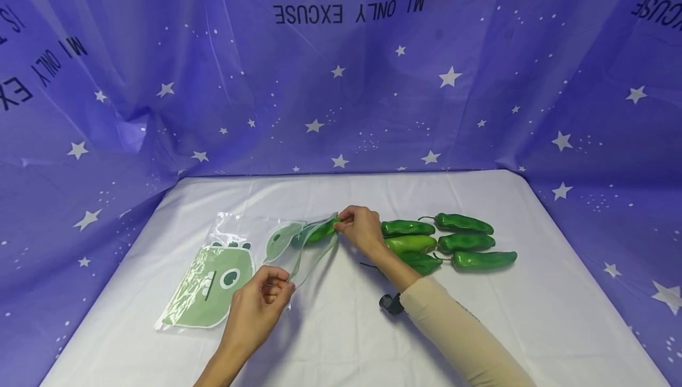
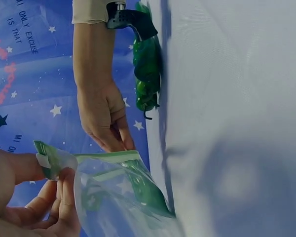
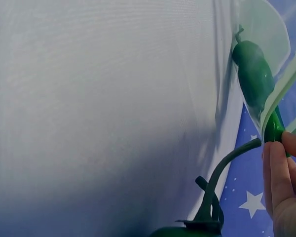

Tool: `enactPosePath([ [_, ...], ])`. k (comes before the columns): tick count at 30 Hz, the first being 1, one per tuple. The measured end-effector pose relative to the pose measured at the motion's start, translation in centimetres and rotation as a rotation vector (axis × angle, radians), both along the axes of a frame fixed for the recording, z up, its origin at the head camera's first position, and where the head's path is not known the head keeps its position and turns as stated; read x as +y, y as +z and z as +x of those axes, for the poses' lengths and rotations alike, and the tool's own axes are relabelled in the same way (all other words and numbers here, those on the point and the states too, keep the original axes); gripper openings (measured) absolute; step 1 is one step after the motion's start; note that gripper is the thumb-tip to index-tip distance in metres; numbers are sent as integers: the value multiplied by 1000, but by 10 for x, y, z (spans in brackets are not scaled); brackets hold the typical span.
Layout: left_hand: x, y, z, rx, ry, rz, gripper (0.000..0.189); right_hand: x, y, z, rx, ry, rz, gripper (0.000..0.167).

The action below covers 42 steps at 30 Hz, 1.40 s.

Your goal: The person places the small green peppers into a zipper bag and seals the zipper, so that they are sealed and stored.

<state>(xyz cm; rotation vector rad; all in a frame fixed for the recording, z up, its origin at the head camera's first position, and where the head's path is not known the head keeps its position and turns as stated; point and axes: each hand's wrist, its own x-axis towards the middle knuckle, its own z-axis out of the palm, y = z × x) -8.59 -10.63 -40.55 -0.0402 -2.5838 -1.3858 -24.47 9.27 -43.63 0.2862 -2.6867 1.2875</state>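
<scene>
A clear zip bag [image 1: 285, 239] with a green cartoon print lies left of centre, its mouth spread towards the right. My left hand [image 1: 261, 301] pinches the near edge of that mouth between thumb and fingers. At the far side of the mouth, my right hand [image 1: 362, 230] pinches the tip of a green pepper [image 1: 322, 232]. Most of this pepper [image 3: 256, 74] is inside the bag, stem end first, as the right wrist view shows. In the left wrist view the bag's green zip strip [image 2: 108, 157] runs between both hands.
Several green peppers [image 1: 466, 242] lie in two columns to the right, some partly behind my right forearm. A second printed bag [image 1: 205, 286] lies flat at the left. A black wrist camera mount [image 1: 391, 304] juts from the right sleeve. Purple starry cloth [image 1: 341, 109] surrounds the white table [image 1: 341, 345].
</scene>
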Motion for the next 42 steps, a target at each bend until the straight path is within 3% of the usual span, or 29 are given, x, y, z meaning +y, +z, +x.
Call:
enactPosePath([
  [3, 1, -1, -1, 6, 4, 46, 15, -2, 1, 1, 2, -8, -9, 13],
  [12, 4, -9, -6, 156, -7, 138, 18, -11, 1, 5, 106, 29, -8, 14],
  [19, 7, -11, -9, 152, -19, 222, 15, -14, -1, -3, 98, 3, 7, 11],
  [26, 10, -9, -12, 167, 28, 278, 16, -13, 5, -7, 83, 1, 9, 9],
  [36, 9, -9, -13, 198, -6, 368, 13, -8, 8, -8, 54, 121, -4, 12],
  [42, 9, -10, -15, 209, -21, 382, 13, 1, 16, -9, 40, 140, 16, 16],
])
